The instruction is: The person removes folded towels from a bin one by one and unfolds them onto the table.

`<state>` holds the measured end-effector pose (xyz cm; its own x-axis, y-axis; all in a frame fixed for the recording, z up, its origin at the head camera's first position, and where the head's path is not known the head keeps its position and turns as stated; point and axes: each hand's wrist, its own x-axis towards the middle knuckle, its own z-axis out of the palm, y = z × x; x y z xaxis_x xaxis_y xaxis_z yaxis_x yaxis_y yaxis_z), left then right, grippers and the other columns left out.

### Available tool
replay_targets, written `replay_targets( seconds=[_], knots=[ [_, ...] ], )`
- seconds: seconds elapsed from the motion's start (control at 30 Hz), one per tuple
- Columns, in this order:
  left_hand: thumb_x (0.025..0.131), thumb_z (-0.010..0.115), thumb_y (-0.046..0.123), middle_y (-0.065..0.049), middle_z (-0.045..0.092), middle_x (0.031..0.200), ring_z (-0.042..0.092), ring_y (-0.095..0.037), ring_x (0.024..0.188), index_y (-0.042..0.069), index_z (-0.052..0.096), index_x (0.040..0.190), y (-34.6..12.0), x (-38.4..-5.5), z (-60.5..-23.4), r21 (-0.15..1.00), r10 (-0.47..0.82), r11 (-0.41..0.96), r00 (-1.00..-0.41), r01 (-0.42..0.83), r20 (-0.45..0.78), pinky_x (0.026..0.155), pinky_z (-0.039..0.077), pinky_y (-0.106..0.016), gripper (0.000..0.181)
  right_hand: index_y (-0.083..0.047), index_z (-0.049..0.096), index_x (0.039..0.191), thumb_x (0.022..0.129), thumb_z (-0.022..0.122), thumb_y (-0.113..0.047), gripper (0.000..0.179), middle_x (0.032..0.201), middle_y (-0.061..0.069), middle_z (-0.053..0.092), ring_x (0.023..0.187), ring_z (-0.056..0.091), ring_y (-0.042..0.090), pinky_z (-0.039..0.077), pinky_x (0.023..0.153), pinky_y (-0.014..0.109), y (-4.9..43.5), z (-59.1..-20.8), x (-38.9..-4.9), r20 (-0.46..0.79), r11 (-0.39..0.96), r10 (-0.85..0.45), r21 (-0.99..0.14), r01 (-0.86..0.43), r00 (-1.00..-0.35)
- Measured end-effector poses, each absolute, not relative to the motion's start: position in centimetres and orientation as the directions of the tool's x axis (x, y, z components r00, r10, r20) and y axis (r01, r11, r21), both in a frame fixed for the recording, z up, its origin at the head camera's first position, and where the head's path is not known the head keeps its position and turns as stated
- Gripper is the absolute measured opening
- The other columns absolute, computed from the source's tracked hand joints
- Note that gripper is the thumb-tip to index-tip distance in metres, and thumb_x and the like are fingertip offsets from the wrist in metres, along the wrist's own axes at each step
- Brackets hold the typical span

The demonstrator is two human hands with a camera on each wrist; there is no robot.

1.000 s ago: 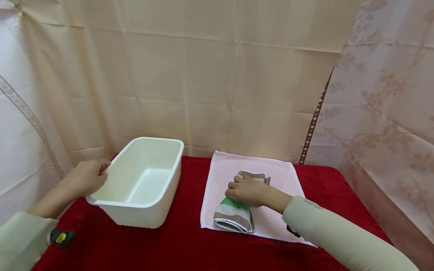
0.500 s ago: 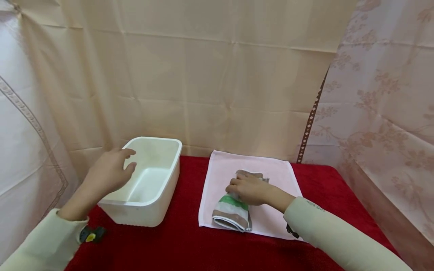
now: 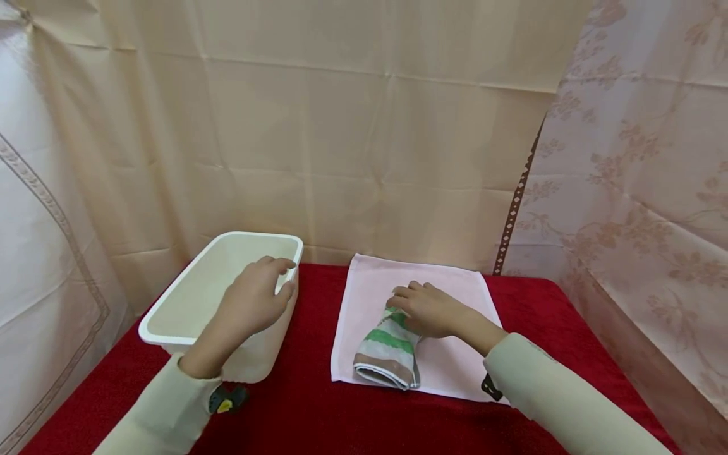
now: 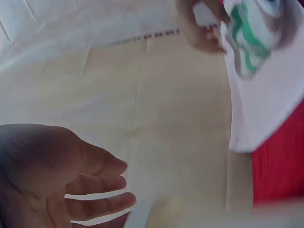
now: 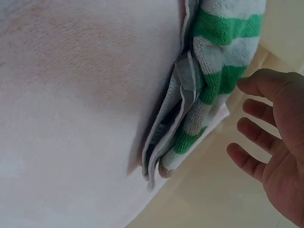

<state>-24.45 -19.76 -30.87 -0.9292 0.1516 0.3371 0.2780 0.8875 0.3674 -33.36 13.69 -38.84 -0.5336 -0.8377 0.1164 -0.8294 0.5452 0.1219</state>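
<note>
A folded striped towel (image 3: 389, 347) in green, white and brown lies on a spread pink towel (image 3: 449, 376). Above its far end is my right hand (image 3: 435, 309), hiding part of the stripes. In the right wrist view that hand (image 5: 285, 123) has loosely bent, parted fingers, and the thumb tip comes right at the cloth's edge (image 5: 223, 33). To the left, my left hand (image 3: 253, 300) hangs over the right rim of a white plastic basin (image 3: 258, 236). The left wrist view has this hand (image 4: 57, 166) with extended fingers and nothing in them.
Under everything lies a red cloth (image 3: 318, 417) covering the table. A beige curtain (image 3: 341, 126) hangs close behind the table, and a patterned pale curtain (image 3: 654, 189) borders the right side.
My left hand has left the basin's left rim and travelled right across the basin. My right hand has loosened from the striped towel and risen slightly off it.
</note>
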Motion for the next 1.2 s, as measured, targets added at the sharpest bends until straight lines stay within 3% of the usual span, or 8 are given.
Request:
replay_targets(
  seconds=[0.17,0.4,0.5,0.63,0.83,0.93,1.03,1.2],
  knots=[
    [0.095,0.067,0.014,-0.018,0.068,0.117,0.065,-0.036,0.103,0.0,0.068,0.124,-16.3,-24.6,-31.9,0.374,0.199,0.861,-0.906,0.343,0.373,0.081,0.057,-0.052,0.032,-0.011,0.062,0.133,0.089,0.076,-0.012,0.047,0.132,0.009,0.064,0.11,0.059,0.031,0.052,0.085,0.049,14.4,-38.7,-33.3,0.123,0.597,-0.8,0.062,-0.8,-0.587],
    [0.095,0.069,0.021,-0.011,0.069,0.121,0.065,-0.03,0.112,0.006,0.069,0.125,-12.9,-25.5,-33.7,0.354,0.256,0.86,-0.91,0.369,0.325,0.098,0.051,-0.05,0.034,-0.016,0.058,0.143,0.089,0.075,-0.014,0.057,0.121,0.008,0.066,0.106,0.06,0.03,0.052,0.086,0.048,16.2,-39.2,-33.4,0.178,0.689,-0.712,-0.008,-0.725,-0.679],
    [0.096,0.068,0.023,-0.01,0.069,0.119,0.066,-0.027,0.109,0.008,0.069,0.125,-12.1,-26.5,-35.0,0.411,0.247,0.849,-0.936,0.333,0.249,0.092,0.054,-0.047,0.033,-0.01,0.062,0.137,0.088,0.074,-0.012,0.05,0.117,0.01,0.066,0.103,0.061,0.033,0.052,0.086,0.05,17.2,-39.4,-33.3,0.214,0.722,-0.666,-0.056,-0.69,-0.715],
    [0.095,0.069,0.021,-0.013,0.07,0.112,0.067,-0.027,0.095,0.007,0.07,0.123,-11.1,-27.9,-37.0,0.521,0.232,0.809,-0.963,0.271,0.139,0.073,0.058,-0.042,0.031,-0.001,0.064,0.125,0.088,0.072,-0.011,0.039,0.108,0.014,0.065,0.094,0.063,0.031,0.053,0.083,0.05,18.4,-39.7,-33.0,0.224,0.775,-0.575,-0.159,-0.611,-0.787],
    [0.094,0.067,0.016,-0.012,0.072,0.095,0.068,-0.022,0.083,-0.003,0.069,0.119,-10.0,-30.2,-40.1,0.668,0.272,0.697,-0.958,0.262,0.092,0.067,0.056,-0.036,0.031,0.009,0.057,0.121,0.088,0.069,-0.015,0.043,0.089,0.015,0.067,0.077,0.061,0.024,0.052,0.067,0.041,19.6,-40.6,-32.6,0.128,0.837,-0.347,-0.406,-0.368,-0.929],
    [0.094,0.066,0.015,-0.013,0.071,0.093,0.066,-0.019,0.075,-0.006,0.066,0.12,-9.2,-31.2,-41.4,0.755,0.291,0.618,-0.956,0.22,0.041,0.063,0.057,-0.032,0.034,0.011,0.051,0.127,0.092,0.067,-0.018,0.048,0.088,0.015,0.063,0.07,0.06,0.021,0.055,0.062,0.035,19.6,-41.1,-32.3,-0.004,0.77,-0.197,-0.62,-0.152,-0.98],
    [0.094,0.066,0.015,-0.015,0.07,0.097,0.062,-0.017,0.069,-0.007,0.063,0.125,-8.5,-31.9,-42.1,0.83,0.293,0.54,-0.956,0.141,-0.028,0.06,0.058,-0.032,0.039,0.013,0.042,0.131,0.097,0.065,-0.021,0.053,0.091,0.015,0.058,0.068,0.061,0.019,0.058,0.064,0.034,19.2,-41.6,-32.0,-0.15,0.6,-0.087,-0.797,0.068,-0.985],
    [0.095,0.066,0.015,-0.014,0.066,0.104,0.059,-0.017,0.072,-0.007,0.058,0.129,-7.3,-32.7,-42.8,0.883,0.286,0.468,-0.951,0.029,-0.12,0.062,0.055,-0.031,0.042,0.01,0.043,0.119,0.101,0.059,-0.021,0.039,0.083,0.012,0.059,0.063,0.065,0.017,0.06,0.063,0.034,18.1,-42.3,-31.8,-0.335,0.33,-0.045,-0.894,0.302,-0.941]
  ],
)
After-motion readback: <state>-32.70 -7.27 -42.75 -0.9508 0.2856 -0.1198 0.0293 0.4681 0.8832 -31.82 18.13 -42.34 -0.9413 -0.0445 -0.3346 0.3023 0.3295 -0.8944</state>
